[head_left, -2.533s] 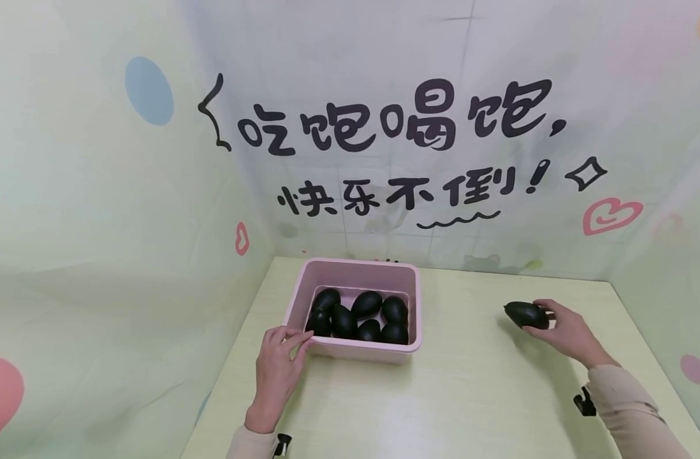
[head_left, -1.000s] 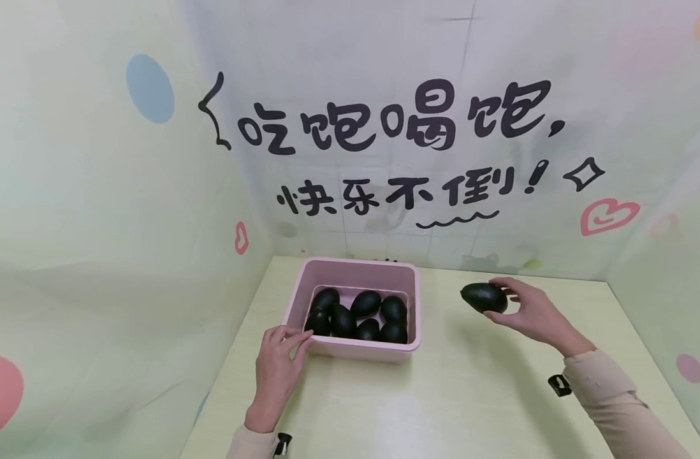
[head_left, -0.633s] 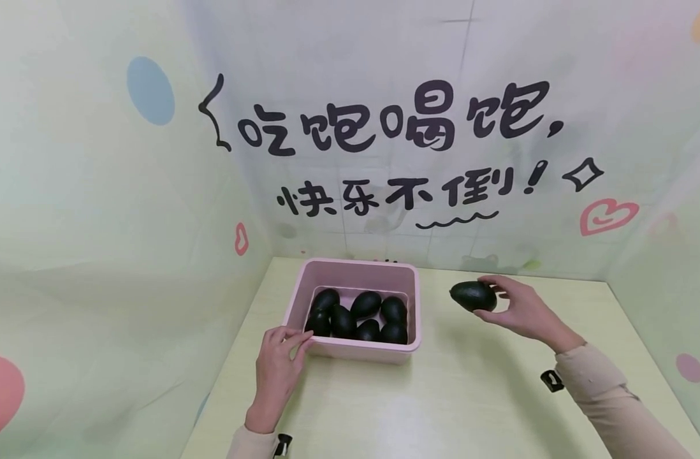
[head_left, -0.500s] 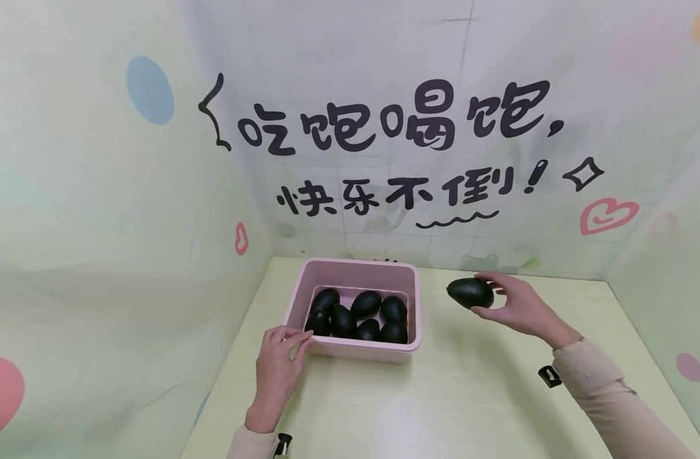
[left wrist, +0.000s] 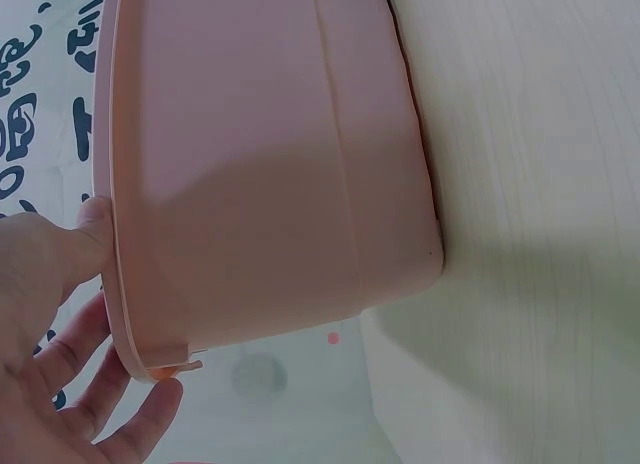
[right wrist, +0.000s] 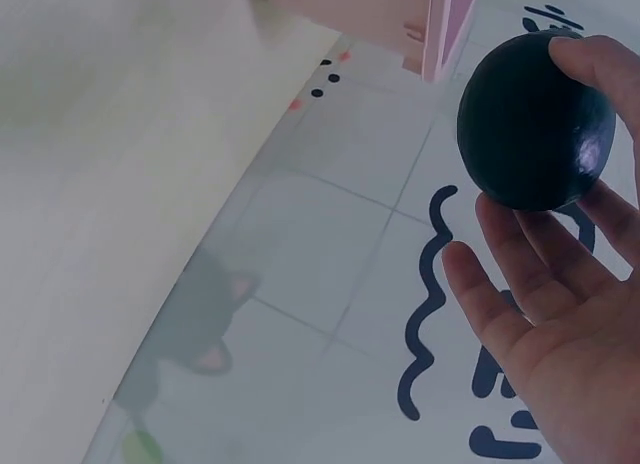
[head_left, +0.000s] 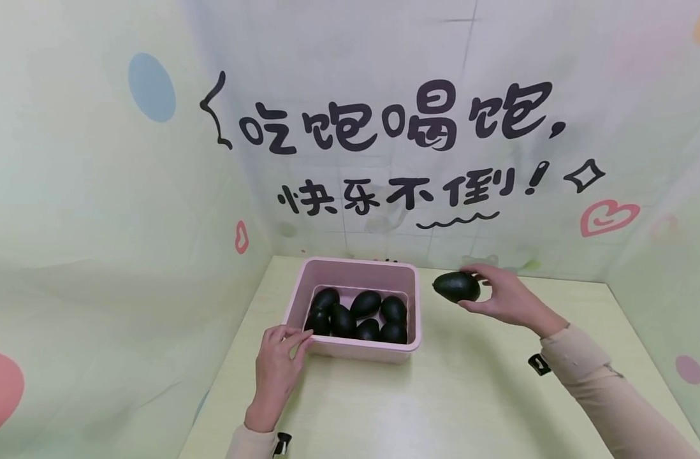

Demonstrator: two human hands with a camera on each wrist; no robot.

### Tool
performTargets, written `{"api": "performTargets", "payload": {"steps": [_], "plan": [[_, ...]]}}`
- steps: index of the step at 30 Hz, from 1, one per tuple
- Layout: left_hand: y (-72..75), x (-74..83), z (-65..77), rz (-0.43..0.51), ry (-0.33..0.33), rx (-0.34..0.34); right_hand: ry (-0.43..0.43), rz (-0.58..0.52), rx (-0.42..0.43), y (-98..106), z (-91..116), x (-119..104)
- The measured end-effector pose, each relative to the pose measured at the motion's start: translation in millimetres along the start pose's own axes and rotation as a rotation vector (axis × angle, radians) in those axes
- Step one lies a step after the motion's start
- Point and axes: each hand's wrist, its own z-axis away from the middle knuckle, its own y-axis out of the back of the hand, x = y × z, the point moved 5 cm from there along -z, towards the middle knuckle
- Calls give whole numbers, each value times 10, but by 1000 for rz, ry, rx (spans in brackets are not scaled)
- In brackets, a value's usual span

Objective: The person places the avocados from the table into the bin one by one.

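My right hand (head_left: 507, 298) holds a dark green avocado (head_left: 456, 287) between thumb and fingers, lifted over the table to the right of the pink bin (head_left: 356, 352). The right wrist view shows the avocado (right wrist: 535, 124) large, with the thumb on one side and fingertips on the other. At the bin's front left corner, my left hand (head_left: 277, 370) pinches the rim. In the left wrist view, the thumb (left wrist: 92, 239) lies against the rim and the fingers reach past it. Several more avocados (head_left: 343, 320) lie inside the bin, on its floor.
The pale wood table (head_left: 373, 408) carries the bin near its back edge. A printed cloth backdrop (head_left: 338, 57) with black lettering hangs close behind, and cloth walls (head_left: 97, 268) stand at both sides.
My right hand has carried the avocado leftward and up from the right part of the table, closer to the bin. The left hand and the bin have stayed in place.
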Motion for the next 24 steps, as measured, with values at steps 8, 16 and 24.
{"api": "performTargets", "payload": {"steps": [8,16,24], "plan": [[5,-1,-7,3,5,-3,66,62,-32,-28,-130,-131],[13,3,-16,-12,-1,-9,117,128,-75,-68,-288,-301],[16,13,-11,-13,-3,-6,148,163,-123,-116,-437,-447]]}}
